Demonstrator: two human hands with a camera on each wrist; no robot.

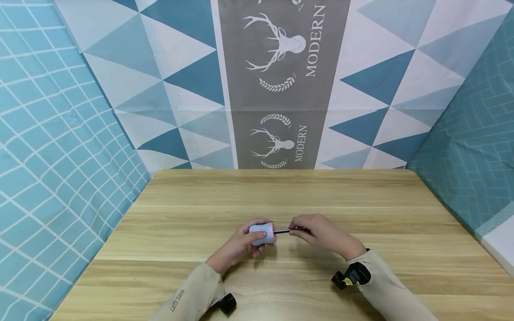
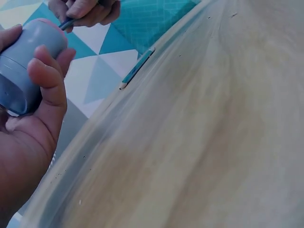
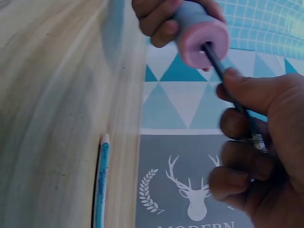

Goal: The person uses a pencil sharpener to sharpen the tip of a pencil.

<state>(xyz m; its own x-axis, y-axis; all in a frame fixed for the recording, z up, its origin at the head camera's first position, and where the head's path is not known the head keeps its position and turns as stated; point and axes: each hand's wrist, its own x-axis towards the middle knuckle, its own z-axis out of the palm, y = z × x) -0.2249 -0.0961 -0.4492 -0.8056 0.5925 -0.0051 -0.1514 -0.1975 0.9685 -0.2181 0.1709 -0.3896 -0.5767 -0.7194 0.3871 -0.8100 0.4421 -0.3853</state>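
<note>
My left hand (image 1: 241, 243) grips a small blue-grey pencil sharpener (image 1: 260, 235) with a pink end, held sideways above the table. Its pink face (image 3: 192, 42) has a round hole, and the tip of a dark pencil (image 3: 219, 68) sits inside that hole, hidden from sight. Thumb and fingers of my right hand (image 1: 325, 234) curl round the pencil's shaft a short way from the sharpener. In the left wrist view the sharpener's other end (image 2: 14, 92) looks like a smooth, rounded cup.
A light-blue pencil (image 3: 101, 185) lies on the wooden table (image 1: 281, 191), seen in both wrist views. Behind the table hangs a patterned cloth (image 1: 277, 89) with deer heads. Blue cloths (image 1: 60, 133) flank it on either side.
</note>
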